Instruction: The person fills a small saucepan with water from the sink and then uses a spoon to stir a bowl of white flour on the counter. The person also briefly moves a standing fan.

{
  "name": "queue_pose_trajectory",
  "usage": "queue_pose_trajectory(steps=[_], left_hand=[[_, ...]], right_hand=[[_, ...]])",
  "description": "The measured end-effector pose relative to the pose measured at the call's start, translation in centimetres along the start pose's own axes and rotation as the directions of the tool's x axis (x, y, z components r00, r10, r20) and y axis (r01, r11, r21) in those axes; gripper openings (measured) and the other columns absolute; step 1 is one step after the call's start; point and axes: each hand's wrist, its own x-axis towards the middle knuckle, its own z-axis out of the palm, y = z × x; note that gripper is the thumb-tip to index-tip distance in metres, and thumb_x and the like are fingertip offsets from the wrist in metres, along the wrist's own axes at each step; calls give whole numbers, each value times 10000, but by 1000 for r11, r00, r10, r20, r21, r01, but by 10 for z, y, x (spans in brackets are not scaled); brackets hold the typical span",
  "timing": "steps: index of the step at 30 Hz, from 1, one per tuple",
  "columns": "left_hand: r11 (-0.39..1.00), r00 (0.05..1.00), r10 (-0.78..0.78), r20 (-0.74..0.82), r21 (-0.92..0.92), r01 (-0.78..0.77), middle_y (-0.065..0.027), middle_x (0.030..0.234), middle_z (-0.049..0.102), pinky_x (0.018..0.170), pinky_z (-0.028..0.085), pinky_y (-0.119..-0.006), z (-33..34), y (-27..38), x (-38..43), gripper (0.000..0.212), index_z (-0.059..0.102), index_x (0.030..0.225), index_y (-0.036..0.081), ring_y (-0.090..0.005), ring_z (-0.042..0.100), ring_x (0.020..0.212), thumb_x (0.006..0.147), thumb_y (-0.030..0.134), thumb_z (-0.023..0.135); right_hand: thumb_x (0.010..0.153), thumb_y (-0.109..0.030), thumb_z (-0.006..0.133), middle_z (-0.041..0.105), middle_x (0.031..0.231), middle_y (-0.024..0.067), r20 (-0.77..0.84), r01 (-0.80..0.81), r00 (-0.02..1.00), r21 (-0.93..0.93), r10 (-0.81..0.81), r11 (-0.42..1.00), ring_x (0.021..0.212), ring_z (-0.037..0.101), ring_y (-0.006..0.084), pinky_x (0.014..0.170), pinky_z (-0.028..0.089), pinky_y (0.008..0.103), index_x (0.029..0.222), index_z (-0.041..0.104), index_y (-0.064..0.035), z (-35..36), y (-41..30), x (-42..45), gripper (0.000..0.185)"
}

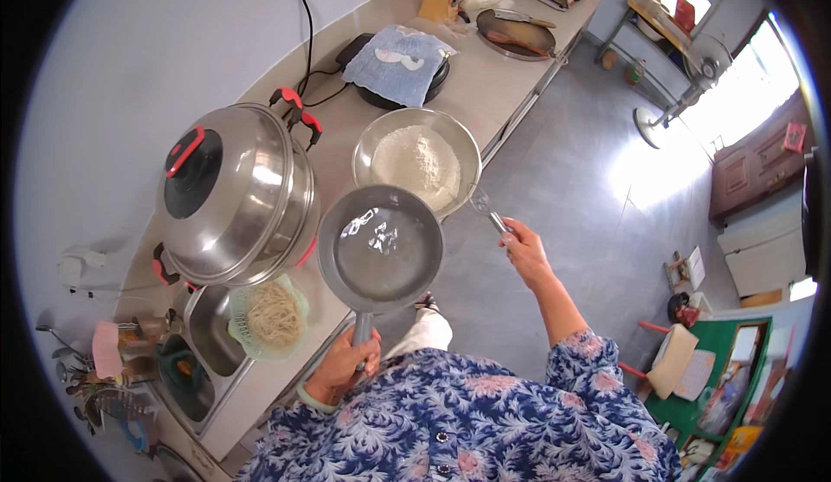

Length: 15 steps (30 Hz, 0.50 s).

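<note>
My left hand point(347, 365) grips the handle of a grey frying pan point(331, 248). Clear liquid, probably water, lies in the pan and reflects light. The pan is in front of a stainless steel bowl point(361, 147) and hides its near edge. Inside the bowl is a heap of pale flour point(412, 157). A metal whisk point(498, 221) is in my right hand point(527, 254), its wire head at the bowl's right rim. Whether the wires touch the rim, I cannot tell.
Left of the pan stands a large lidded steamer pot point(240, 183). A green colander of noodles point(276, 316) sits by the sink point(211, 332). Behind the bowl, a blue towel point(396, 63) covers a black appliance. Farther along are a knife and a round board point(513, 32).
</note>
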Motion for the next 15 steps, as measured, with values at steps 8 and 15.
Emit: queue_pose_trajectory(steps=[8,15], left_hand=[[998,981,53,-187,30,-48,-30,723,512,533,407,-241,36,50,99,142,483,979,35,-99,490,573,923,133,569],[992,904,122,-409,36,-118,-32,678,520,530,406,-235,73,58,148,176,486,991,24,-106,498,560,888,109,600]], right_hand=[[843,-171,555,656,920,220,187,159,980,-486,-75,859,860,635,353,787,487,411,1176,579,-17,11,-29,167,368],[851,-132,501,639,992,251,548,529,822,-631,-158,567,933,619,405,816,485,479,1147,562,-4,33,-42,291,328]])
